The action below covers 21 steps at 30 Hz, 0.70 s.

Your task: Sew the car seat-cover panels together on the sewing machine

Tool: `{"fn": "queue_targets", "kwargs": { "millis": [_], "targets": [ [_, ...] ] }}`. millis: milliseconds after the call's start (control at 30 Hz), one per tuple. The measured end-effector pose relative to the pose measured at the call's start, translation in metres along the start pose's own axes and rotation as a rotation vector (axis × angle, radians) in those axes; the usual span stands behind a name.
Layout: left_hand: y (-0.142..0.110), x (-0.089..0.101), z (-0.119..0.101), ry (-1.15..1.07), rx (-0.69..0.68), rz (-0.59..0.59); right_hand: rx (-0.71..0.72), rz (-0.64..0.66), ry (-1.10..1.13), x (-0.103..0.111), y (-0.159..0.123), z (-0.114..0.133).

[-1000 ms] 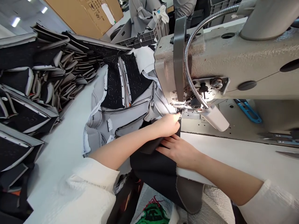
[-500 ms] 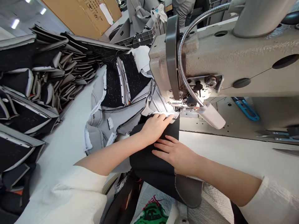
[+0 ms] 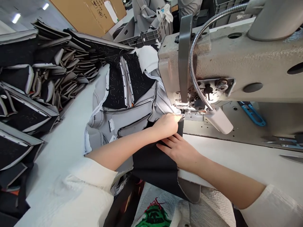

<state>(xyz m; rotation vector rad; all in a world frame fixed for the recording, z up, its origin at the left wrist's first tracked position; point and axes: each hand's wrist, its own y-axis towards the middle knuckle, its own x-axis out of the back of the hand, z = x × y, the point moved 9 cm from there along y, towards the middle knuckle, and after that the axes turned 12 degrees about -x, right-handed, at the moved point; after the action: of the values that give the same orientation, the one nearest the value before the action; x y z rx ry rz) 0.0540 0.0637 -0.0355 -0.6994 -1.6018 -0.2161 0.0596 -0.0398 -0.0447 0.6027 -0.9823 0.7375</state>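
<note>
I see the left hand (image 3: 167, 125) curled narrow near the lit end of the sewing machine (image 3: 220, 63); cannot tell whether its grip holds anything. Right hand (image 3: 181, 152) spreads on the black fabric panel (image 3: 151, 159), which overhangs the table (image 3: 236, 149).

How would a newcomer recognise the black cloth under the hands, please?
Find the beige sewing machine. Left of its lamp, the black cloth lies beneath the left hand and right hand. It is plain, whereas the black panels beyond carry squiggly lines.
</note>
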Motion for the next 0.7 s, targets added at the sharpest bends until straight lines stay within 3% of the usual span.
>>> {"fn": "queue_targets", "kwargs": {
  "millis": [200,333,467,533,600,700],
  "targets": [
    [0.005,0.0,-0.004,0.141,-0.051,-0.045,-0.093,-0.041,-0.066,0.005,0.005,-0.011],
    [0.003,-0.006,-0.006,0.238,-0.066,-0.037,-0.083,-0.103,-0.121,0.01,0.0,-0.008],
    [0.0,-0.013,-0.008,0.346,-0.145,-0.105,-0.053,-0.158,-0.142,0.024,-0.012,-0.016],
    [-0.003,-0.016,-0.009,0.368,-0.182,-0.139,-0.124,-0.235,-0.146,0.04,-0.019,-0.034],
    [-0.005,-0.015,-0.008,0.337,-0.192,-0.171,-0.28,-0.33,-0.159,0.056,-0.026,-0.061],
    [-0.006,-0.008,-0.005,0.235,-0.196,-0.203,-0.476,-0.399,-0.164,0.066,-0.03,-0.096]
  ]
}}
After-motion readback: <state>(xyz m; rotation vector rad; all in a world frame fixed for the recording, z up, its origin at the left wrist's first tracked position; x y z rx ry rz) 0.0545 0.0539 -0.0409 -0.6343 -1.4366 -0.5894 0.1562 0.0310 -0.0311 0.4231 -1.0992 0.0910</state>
